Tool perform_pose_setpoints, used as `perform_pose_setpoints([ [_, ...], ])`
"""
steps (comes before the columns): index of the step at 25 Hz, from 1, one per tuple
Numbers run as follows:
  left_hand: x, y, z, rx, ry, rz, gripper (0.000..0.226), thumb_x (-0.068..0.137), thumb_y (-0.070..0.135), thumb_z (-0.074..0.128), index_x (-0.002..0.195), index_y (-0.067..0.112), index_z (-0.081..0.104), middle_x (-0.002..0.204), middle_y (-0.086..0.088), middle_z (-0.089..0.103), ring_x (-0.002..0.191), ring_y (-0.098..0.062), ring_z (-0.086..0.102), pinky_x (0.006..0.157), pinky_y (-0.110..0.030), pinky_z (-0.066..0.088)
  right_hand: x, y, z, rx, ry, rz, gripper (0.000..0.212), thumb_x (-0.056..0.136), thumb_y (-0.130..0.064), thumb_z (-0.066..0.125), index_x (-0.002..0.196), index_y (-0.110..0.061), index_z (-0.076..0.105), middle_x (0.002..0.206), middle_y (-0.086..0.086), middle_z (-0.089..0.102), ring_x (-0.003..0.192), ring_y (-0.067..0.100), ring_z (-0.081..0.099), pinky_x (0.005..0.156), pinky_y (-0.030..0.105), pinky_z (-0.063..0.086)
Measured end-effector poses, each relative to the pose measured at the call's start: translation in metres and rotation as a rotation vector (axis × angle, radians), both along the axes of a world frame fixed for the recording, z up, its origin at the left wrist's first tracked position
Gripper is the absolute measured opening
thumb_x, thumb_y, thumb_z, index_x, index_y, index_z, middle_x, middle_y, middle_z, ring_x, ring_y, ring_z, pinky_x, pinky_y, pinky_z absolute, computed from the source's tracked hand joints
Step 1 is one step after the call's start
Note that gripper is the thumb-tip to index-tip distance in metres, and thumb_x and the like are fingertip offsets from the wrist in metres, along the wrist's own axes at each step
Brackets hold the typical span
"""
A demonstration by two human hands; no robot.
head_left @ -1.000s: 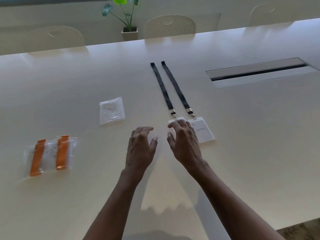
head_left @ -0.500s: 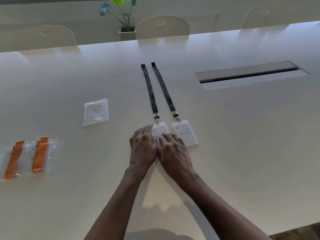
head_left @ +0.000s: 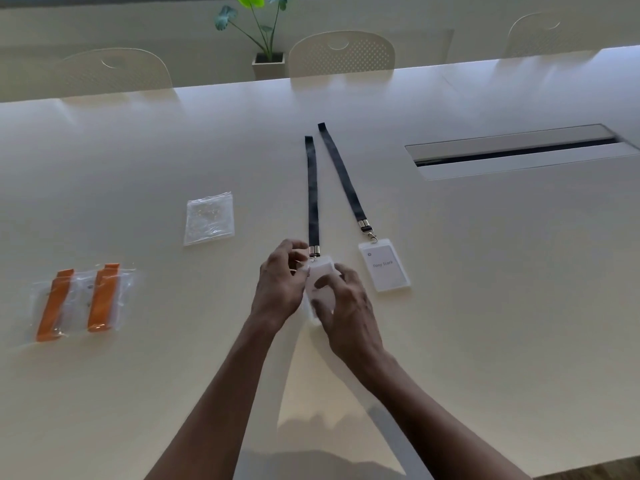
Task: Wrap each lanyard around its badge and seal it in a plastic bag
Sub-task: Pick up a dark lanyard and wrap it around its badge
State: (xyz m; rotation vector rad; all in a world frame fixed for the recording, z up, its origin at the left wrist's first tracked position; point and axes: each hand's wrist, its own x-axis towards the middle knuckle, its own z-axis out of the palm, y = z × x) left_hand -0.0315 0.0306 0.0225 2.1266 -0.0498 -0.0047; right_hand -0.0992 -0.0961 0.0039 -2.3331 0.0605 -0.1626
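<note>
Two black lanyards lie on the white table [head_left: 485,306], each clipped to a clear badge. Both hands hold the left badge [head_left: 320,275] just above the table. My left hand [head_left: 280,289] grips its left edge near the clip. My right hand [head_left: 346,306] curls round its right side and lower end. Its lanyard [head_left: 312,195] trails straight away from me. The right badge [head_left: 384,268], with a printed name, lies flat to the right, and its lanyard [head_left: 343,178] stretches back. A small clear plastic bag [head_left: 209,218] lies to the left.
At the left lie two sealed bags [head_left: 81,301], each holding a badge wrapped in an orange lanyard. A recessed cable slot [head_left: 516,152] sits in the table at the right. Chairs [head_left: 341,53] and a potted plant [head_left: 266,39] stand beyond the far edge.
Both hands reached forward onto the left badge, then picked it up and drew it toward me. Its lanyard slid nearer. The right badge and lanyard stayed put.
</note>
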Motion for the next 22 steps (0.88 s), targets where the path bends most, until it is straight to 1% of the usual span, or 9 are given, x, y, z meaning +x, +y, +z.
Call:
perform_pose_setpoints([
  [3,-0.007,0.013,0.004,-0.268,0.079,0.023,0.035,0.096,0.008,0.073,0.128,0.020,0.065,0.111,0.000,0.071,0.105,-0.010,0.071,0.092,-0.029,0.063,0.007,-0.004,0.010,0.264,0.019,-0.082,0.019,0.094,-0.012,0.075,0.112,-0.015,0.069,0.125,0.005,0.059,0.108,0.017,0.064,0.090,0.031,0.060],
  [6,-0.013,0.030,0.010,-0.533,0.263,0.045,0.034,0.094,0.013,0.076,0.126,0.013,0.066,0.116,-0.011,0.074,0.108,-0.021,0.073,0.092,-0.033,0.063,0.005,0.002,0.016,0.627,0.098,-0.121,0.015,0.091,-0.010,0.079,0.100,-0.015,0.069,0.107,0.012,0.073,0.095,0.025,0.074,0.078,0.036,0.066],
  [8,-0.021,0.041,0.014,-0.626,0.413,-0.009,0.029,0.094,0.016,0.075,0.122,0.008,0.069,0.115,-0.016,0.076,0.106,-0.028,0.075,0.088,-0.037,0.064,0.003,0.009,0.019,0.747,0.064,-0.116,0.015,0.089,-0.013,0.082,0.097,-0.014,0.068,0.101,0.011,0.076,0.092,0.025,0.077,0.077,0.039,0.066],
  [10,-0.029,0.051,0.019,-0.675,0.483,-0.049,0.022,0.094,0.014,0.073,0.115,0.007,0.071,0.109,-0.016,0.079,0.101,-0.028,0.076,0.083,-0.036,0.065,0.004,0.017,0.021,0.799,0.018,-0.110,0.013,0.092,-0.015,0.079,0.098,-0.014,0.067,0.102,0.007,0.076,0.093,0.021,0.078,0.077,0.038,0.066],
  [12,-0.035,0.062,0.027,-0.723,0.476,-0.034,0.017,0.095,0.010,0.071,0.111,0.007,0.072,0.106,-0.017,0.079,0.096,-0.026,0.077,0.082,-0.035,0.066,0.008,0.024,0.022,0.813,-0.037,-0.141,0.003,0.101,-0.012,0.065,0.101,-0.015,0.066,0.103,0.002,0.074,0.093,0.019,0.077,0.075,0.033,0.065],
  [15,-0.042,0.081,0.041,-0.787,0.468,-0.024,0.015,0.094,0.013,0.070,0.108,0.009,0.073,0.102,-0.013,0.081,0.091,-0.021,0.078,0.080,-0.034,0.066,0.013,0.029,0.026,0.712,-0.071,-0.117,0.031,0.103,-0.002,0.049,0.121,-0.024,0.064,0.116,-0.008,0.070,0.103,0.009,0.071,0.081,0.025,0.061],
  [17,-0.047,0.093,0.047,-0.855,0.480,-0.053,0.025,0.089,0.020,0.071,0.110,0.009,0.073,0.101,-0.012,0.081,0.091,-0.020,0.079,0.077,-0.033,0.066,0.017,0.036,0.030,0.546,-0.093,-0.025,0.041,0.101,-0.004,0.057,0.135,-0.027,0.060,0.130,-0.011,0.066,0.115,0.003,0.065,0.091,0.023,0.058],
  [20,-0.052,0.105,0.052,-0.938,0.506,-0.092,0.035,0.085,0.023,0.071,0.115,0.006,0.072,0.106,-0.014,0.080,0.094,-0.021,0.079,0.078,-0.032,0.065,0.021,0.052,0.032,0.526,-0.138,0.009,0.038,0.097,-0.001,0.067,0.132,-0.014,0.068,0.129,-0.001,0.073,0.122,0.013,0.067,0.105,0.038,0.057],
  [22,-0.054,0.114,0.053,-0.989,0.535,-0.110,0.033,0.086,0.021,0.070,0.115,0.006,0.073,0.110,-0.016,0.079,0.097,-0.024,0.078,0.081,-0.033,0.065,0.021,0.064,0.034,0.702,-0.125,-0.034,0.035,0.097,0.007,0.061,0.125,-0.009,0.074,0.120,0.005,0.078,0.113,0.019,0.074,0.095,0.044,0.062],
])
